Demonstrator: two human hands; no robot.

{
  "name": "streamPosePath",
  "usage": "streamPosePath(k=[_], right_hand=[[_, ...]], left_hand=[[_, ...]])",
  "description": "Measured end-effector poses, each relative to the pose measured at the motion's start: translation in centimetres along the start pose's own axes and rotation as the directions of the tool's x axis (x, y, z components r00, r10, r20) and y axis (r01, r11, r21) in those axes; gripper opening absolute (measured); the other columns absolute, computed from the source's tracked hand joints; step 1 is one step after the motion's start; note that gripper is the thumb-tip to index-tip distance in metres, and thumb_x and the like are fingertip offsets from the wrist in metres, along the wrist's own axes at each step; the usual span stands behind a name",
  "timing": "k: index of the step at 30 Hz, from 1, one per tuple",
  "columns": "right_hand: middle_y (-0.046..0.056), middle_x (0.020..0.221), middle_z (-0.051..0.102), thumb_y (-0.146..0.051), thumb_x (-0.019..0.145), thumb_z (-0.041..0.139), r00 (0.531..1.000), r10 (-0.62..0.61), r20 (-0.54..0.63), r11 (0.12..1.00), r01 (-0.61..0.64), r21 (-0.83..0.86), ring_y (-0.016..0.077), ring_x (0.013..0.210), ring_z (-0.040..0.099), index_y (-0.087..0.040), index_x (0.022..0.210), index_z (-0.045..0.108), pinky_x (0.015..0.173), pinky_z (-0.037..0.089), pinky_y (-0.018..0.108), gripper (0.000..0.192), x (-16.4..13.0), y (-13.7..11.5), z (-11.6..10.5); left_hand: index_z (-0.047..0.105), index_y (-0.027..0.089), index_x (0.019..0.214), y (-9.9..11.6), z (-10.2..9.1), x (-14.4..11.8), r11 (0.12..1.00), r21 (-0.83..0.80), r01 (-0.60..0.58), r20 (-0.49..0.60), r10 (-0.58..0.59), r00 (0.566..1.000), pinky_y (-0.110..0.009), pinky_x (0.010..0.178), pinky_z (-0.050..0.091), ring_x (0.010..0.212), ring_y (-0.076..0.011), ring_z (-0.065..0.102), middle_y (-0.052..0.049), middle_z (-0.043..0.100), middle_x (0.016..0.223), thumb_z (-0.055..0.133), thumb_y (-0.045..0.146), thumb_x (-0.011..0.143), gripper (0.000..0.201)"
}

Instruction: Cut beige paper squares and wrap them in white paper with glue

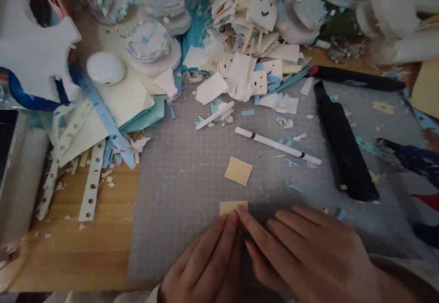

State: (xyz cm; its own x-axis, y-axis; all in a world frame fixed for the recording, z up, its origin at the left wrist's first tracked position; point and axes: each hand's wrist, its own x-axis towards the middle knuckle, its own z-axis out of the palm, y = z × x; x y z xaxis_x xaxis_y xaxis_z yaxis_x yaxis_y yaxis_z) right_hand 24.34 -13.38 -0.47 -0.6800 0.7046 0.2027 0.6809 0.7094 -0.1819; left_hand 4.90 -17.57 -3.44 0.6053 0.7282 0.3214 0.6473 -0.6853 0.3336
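Left hand [206,266]: fingertips pinning yellow paper square [233,207] flat on cutting mat [178,193].
Right hand [308,252]: fingers together, steadying it.
Spare square [238,170]: 12 o'clock, handy.

Dim, soft indoor light is seen throughout, without glare. A faint shadow is cast on the grey cutting mat [192,202] just ahead of the hands. Wide-angle bending is noticed toward the edges, most strongly at 9 and 3 o'clock. The corners at 1 and 11 o'clock are blurred and washed out, while the centre is rendered fairly sharp, though slightly grainy.
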Motion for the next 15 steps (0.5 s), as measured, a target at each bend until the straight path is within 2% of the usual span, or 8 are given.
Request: streamPosePath(k=[6, 10, 15], right_hand=[[-0.002, 0.054, 0.056, -0.021, 0.088, 0.051, 1.000, 0.005, 0.013, 0.999, -0.005, 0.041, 0.0117, 0.049, 0.050, -0.006, 0.104, 0.066, 0.048, 0.030, 0.033, 0.026, -0.1, -0.2, 0.0], [-0.002, 0.054, 0.057, -0.021, 0.089, 0.050, 1.000, 0.015, 0.019, 0.999, -0.016, 0.048, 0.0118, 0.048, 0.050, -0.007, 0.101, 0.067, 0.049, 0.030, 0.033, 0.025, -0.1, -0.2, 0.0], [-0.002, 0.055, 0.058, -0.022, 0.089, 0.050, 0.999, 0.033, 0.002, 0.998, -0.033, 0.048, 0.0118, 0.049, 0.051, -0.008, 0.099, 0.068, 0.050, 0.031, 0.033, 0.025, -0.1, -0.1, -0.1]], left_hand=[[0.064, 0.008, 0.111, 0.4, 0.5, -0.1, 0.999, 0.007, 0.047, -0.014, -0.046, 0.999, -0.029, 0.095, 0.048, 0.118, -0.0208, 0.055, -0.009, 0.065, 0.120, 0.047, 0.008, 0.086, 0.030], [0.067, 0.014, 0.107, 0.8, 0.2, 0.4, 0.986, 0.001, 0.165, -0.070, -0.165, 0.984, -0.033, 0.095, 0.044, 0.113, -0.0206, 0.057, -0.005, 0.069, 0.112, 0.053, 0.008, 0.083, 0.028], [0.070, 0.017, 0.100, 0.8, 0.2, 0.9, 0.975, 0.021, 0.219, -0.148, -0.214, 0.965, -0.033, 0.092, 0.040, 0.104, -0.0178, 0.060, -0.005, 0.072, 0.104, 0.057, 0.012, 0.082, 0.022]])
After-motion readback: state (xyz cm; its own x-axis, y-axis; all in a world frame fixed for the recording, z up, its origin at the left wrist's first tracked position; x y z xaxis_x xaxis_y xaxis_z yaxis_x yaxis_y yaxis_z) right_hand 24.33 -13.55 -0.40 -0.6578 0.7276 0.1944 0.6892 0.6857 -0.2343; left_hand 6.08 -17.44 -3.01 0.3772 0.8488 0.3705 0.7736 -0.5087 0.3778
